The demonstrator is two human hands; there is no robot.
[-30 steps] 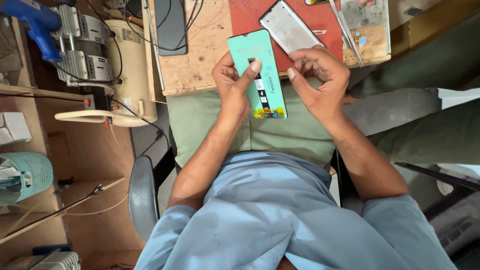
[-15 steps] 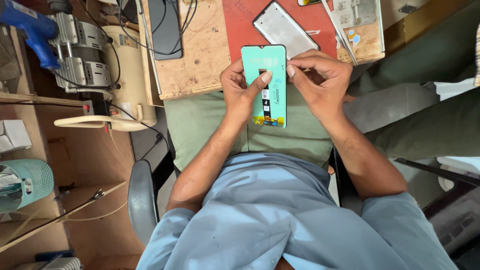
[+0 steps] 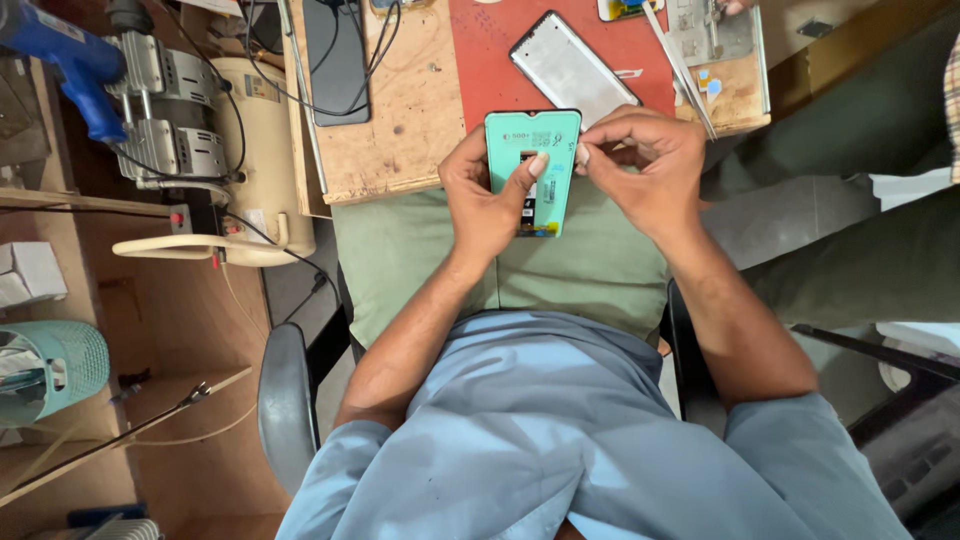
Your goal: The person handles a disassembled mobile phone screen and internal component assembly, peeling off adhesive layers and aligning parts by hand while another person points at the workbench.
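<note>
A phone display panel (image 3: 534, 150) with a teal-green backing sits upright over my lap, just in front of the bench edge. My left hand (image 3: 487, 197) grips it from the left, thumb pressed across its middle. The fingertips of my right hand (image 3: 645, 170) are pinched together at the panel's upper right edge; what they pinch is too small to make out. Behind them, on the red mat (image 3: 480, 60), lies a bare grey phone frame (image 3: 567, 68).
A wooden bench (image 3: 400, 130) holds a dark phone (image 3: 337, 60) with cables, tweezers (image 3: 680, 68) and a small parts tray (image 3: 712, 35). At left stand a cream compressor unit (image 3: 215, 150), a blue tool (image 3: 60, 60) and a teal basket (image 3: 60, 365). A chair arm (image 3: 285, 400) is by my left elbow.
Both hands and the panel shifted slightly toward the bench. My left thumb slid up across the panel's middle, and my right fingers closed in on its upper right edge.
</note>
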